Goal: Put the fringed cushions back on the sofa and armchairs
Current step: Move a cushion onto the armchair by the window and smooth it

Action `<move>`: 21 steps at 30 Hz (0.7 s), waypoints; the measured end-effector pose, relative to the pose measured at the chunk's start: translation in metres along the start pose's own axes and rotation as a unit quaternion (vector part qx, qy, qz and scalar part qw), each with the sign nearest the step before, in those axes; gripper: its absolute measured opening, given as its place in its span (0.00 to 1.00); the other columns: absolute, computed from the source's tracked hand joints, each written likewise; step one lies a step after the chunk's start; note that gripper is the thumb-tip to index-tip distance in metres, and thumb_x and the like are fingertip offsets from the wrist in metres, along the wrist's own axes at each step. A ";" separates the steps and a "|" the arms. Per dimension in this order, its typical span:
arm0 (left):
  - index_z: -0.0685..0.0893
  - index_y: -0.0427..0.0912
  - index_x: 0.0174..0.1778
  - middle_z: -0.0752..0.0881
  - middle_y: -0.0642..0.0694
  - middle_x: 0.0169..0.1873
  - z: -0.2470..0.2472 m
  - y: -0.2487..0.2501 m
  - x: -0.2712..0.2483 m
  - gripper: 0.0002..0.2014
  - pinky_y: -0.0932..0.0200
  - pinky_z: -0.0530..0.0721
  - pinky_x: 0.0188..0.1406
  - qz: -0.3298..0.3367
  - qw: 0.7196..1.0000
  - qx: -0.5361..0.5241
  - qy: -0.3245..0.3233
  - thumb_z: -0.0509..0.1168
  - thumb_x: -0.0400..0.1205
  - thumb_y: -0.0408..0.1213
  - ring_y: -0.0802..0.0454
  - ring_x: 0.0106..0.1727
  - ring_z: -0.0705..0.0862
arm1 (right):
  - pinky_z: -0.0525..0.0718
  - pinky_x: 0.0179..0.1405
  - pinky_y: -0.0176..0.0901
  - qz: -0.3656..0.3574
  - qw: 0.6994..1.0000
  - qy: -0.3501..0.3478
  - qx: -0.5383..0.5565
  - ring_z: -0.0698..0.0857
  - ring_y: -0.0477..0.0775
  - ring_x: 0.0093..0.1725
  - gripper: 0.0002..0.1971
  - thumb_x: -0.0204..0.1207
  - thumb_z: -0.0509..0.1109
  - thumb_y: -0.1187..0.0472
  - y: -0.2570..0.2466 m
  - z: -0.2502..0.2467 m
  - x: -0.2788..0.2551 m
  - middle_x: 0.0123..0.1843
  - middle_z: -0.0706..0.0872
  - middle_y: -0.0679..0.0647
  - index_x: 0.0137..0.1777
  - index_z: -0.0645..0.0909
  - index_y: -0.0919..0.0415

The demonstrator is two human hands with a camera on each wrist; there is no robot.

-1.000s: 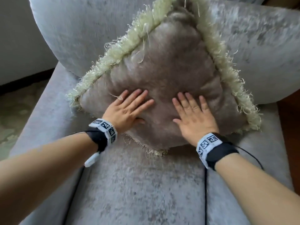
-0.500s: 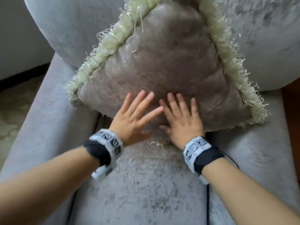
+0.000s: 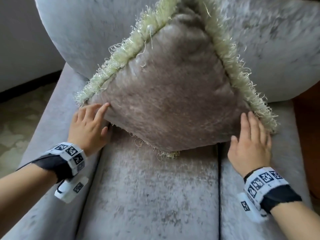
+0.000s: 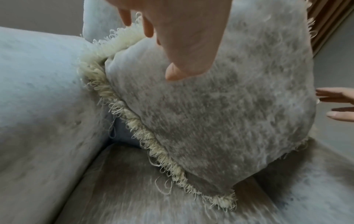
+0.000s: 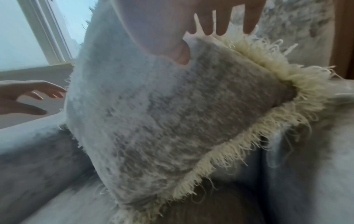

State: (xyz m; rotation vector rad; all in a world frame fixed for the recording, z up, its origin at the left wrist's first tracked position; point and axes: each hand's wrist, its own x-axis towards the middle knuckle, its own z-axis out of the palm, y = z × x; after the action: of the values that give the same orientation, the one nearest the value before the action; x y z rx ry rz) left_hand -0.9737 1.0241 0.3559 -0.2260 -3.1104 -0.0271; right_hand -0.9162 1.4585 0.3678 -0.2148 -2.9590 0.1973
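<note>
Cushion (image 3: 166, 101) standing on one corner on the armchair (image 3: 147, 196) seat, leaning on the backrest. Left hand (image 3: 86, 125) fingers spread at its left corner, right hand (image 3: 251, 144) fingers straight at its right corner, gripping nothing.

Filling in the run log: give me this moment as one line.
cushion: on armchair seat, corner down, leaning on backrest | left hand: open, touching left corner | right hand: open, at right corner

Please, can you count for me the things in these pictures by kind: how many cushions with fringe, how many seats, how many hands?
Fringed cushion: 1
Armchair: 1
Hands: 2, the left hand and the right hand
Wrist bands with printed markers: 2
Total: 6
</note>
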 end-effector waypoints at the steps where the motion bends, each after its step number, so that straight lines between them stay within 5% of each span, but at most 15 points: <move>1: 0.72 0.41 0.76 0.77 0.34 0.65 -0.007 0.003 0.001 0.35 0.33 0.76 0.59 0.007 1.000 -0.014 -0.001 0.70 0.70 0.39 0.30 0.63 0.75 | 0.65 0.75 0.67 -0.011 1.000 0.009 0.016 0.63 0.61 0.79 0.34 0.76 0.62 0.58 -0.006 -0.006 -0.002 0.84 0.66 0.60 0.83 0.63 0.62; 4: 0.80 0.43 0.65 0.83 0.38 0.58 -0.029 0.022 0.005 0.21 0.38 0.80 0.51 0.083 0.992 -0.080 0.058 0.64 0.74 0.37 0.33 0.57 0.82 | 0.71 0.70 0.64 -0.081 0.993 0.045 0.071 0.73 0.65 0.72 0.29 0.75 0.63 0.57 -0.026 -0.021 -0.001 0.78 0.74 0.61 0.78 0.72 0.62; 9: 0.81 0.43 0.73 0.76 0.40 0.76 -0.059 0.094 0.018 0.22 0.39 0.73 0.73 0.276 0.937 -0.112 0.181 0.64 0.82 0.38 0.41 0.79 0.72 | 0.61 0.81 0.68 -0.291 0.941 0.167 0.036 0.63 0.64 0.83 0.31 0.81 0.66 0.57 -0.084 -0.026 0.033 0.85 0.63 0.62 0.82 0.66 0.65; 12: 0.71 0.45 0.81 0.67 0.44 0.82 -0.061 0.122 0.043 0.25 0.39 0.64 0.80 0.283 0.937 -0.107 0.175 0.58 0.85 0.37 0.45 0.84 0.62 | 0.36 0.83 0.68 -0.391 0.911 -0.036 -0.128 0.46 0.59 0.87 0.40 0.82 0.62 0.44 -0.102 0.018 0.047 0.89 0.47 0.54 0.87 0.49 0.60; 14: 0.66 0.48 0.83 0.63 0.46 0.84 -0.055 0.127 0.062 0.26 0.41 0.59 0.83 0.271 0.949 -0.054 0.153 0.56 0.87 0.40 0.46 0.86 0.58 | 0.26 0.79 0.64 -0.489 0.807 -0.229 -0.240 0.38 0.58 0.87 0.40 0.84 0.57 0.41 -0.096 0.058 0.032 0.89 0.40 0.53 0.88 0.44 0.58; 16: 0.62 0.50 0.85 0.59 0.46 0.85 -0.048 0.125 0.079 0.27 0.41 0.55 0.84 0.273 0.953 -0.014 0.131 0.55 0.88 0.42 0.45 0.86 0.55 | 0.28 0.80 0.62 -0.544 0.677 -0.366 -0.334 0.36 0.56 0.87 0.31 0.88 0.52 0.46 -0.085 0.086 0.010 0.90 0.44 0.51 0.87 0.52 0.55; 17: 0.61 0.50 0.85 0.58 0.46 0.86 -0.047 0.123 0.084 0.27 0.41 0.53 0.85 0.276 0.953 -0.006 0.126 0.55 0.88 0.42 0.45 0.87 0.54 | 0.33 0.83 0.62 -0.544 0.652 -0.406 -0.338 0.41 0.56 0.88 0.28 0.88 0.52 0.49 -0.081 0.089 0.002 0.89 0.50 0.52 0.87 0.57 0.54; 19: 0.61 0.50 0.85 0.59 0.45 0.85 -0.047 0.118 0.088 0.28 0.41 0.53 0.84 0.285 0.949 -0.008 0.132 0.55 0.87 0.41 0.45 0.86 0.55 | 0.57 0.84 0.63 -0.539 0.714 -0.384 -0.228 0.61 0.61 0.85 0.26 0.84 0.61 0.53 -0.085 0.076 -0.008 0.83 0.68 0.57 0.81 0.68 0.57; 21: 0.68 0.51 0.83 0.64 0.45 0.84 -0.051 0.113 0.086 0.25 0.40 0.59 0.82 0.298 0.940 -0.023 0.165 0.56 0.87 0.42 0.45 0.85 0.60 | 0.79 0.68 0.59 -0.541 0.801 -0.249 -0.066 0.80 0.63 0.71 0.23 0.75 0.71 0.53 -0.085 0.063 -0.007 0.68 0.83 0.60 0.69 0.81 0.59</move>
State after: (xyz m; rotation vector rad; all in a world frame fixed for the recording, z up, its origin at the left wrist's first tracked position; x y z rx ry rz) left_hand -1.0409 1.1472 0.4111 -1.0302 -2.5864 -0.1120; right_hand -0.9318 1.3662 0.3170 1.7024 -2.9866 -0.1388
